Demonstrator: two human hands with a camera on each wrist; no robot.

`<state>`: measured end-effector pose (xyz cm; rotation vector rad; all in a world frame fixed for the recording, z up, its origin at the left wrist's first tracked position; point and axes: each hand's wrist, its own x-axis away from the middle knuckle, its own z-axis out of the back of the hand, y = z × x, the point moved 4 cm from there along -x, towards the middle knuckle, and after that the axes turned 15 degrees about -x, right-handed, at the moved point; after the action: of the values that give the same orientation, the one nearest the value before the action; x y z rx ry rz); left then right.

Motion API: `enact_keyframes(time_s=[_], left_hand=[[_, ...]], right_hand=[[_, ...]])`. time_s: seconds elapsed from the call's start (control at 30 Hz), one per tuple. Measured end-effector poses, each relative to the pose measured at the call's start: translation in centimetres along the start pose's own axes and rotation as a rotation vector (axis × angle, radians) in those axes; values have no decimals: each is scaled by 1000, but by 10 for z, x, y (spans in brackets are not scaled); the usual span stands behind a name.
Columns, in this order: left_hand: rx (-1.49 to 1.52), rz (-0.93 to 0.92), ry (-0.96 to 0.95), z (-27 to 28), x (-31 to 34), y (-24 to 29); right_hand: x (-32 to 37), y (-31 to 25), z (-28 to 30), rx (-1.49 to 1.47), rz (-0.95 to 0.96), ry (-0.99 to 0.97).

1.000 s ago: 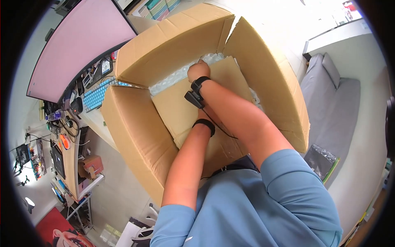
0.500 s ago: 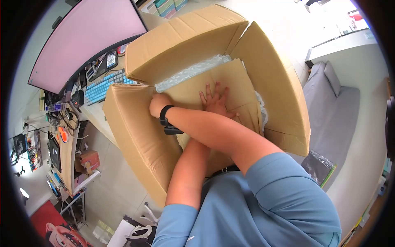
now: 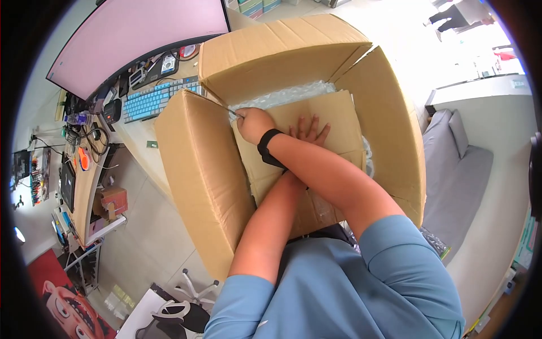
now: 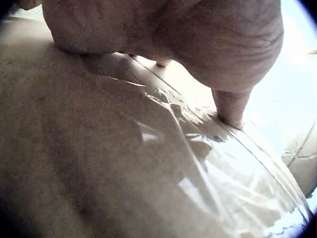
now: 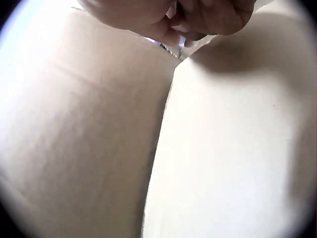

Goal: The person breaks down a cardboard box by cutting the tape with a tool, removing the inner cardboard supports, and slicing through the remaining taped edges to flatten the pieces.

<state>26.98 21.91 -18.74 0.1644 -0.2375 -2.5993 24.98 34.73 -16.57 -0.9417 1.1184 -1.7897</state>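
Observation:
A large open cardboard box holds a flat brown cardboard piece, with bubble wrap showing behind it. My left hand presses on this piece, fingers spread, its wrist under my crossing right forearm. In the left wrist view that palm leans on cardboard beside wrinkled clear tape. At the piece's far left corner, my right hand grips a thin grey tool that points toward the box's left corner. Most of the tool is hidden in the fist; I cannot tell its kind.
Raised flaps surround the box. A desk to the left bears a blue keyboard and a large monitor. On the right stands a grey sofa. Another person's legs show at the far top right.
My right hand has gone from the middle of the cardboard to its left edge, then to its far left corner, where the thin tool now shows. The left hand stays spread on the cardboard.

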Motion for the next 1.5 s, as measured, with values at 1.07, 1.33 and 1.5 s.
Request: enact_keyframes(time_s=[1.07, 1.33, 1.5], left_hand=[[62, 63, -342, 38, -6, 6], [44, 70, -339, 36, -5, 5], [-11, 123, -361, 40, 2, 21]], right_hand=[[-29, -161, 254, 547, 449, 401], [-7, -85, 198, 765, 271, 99], [38, -48, 189, 753, 204, -20]])
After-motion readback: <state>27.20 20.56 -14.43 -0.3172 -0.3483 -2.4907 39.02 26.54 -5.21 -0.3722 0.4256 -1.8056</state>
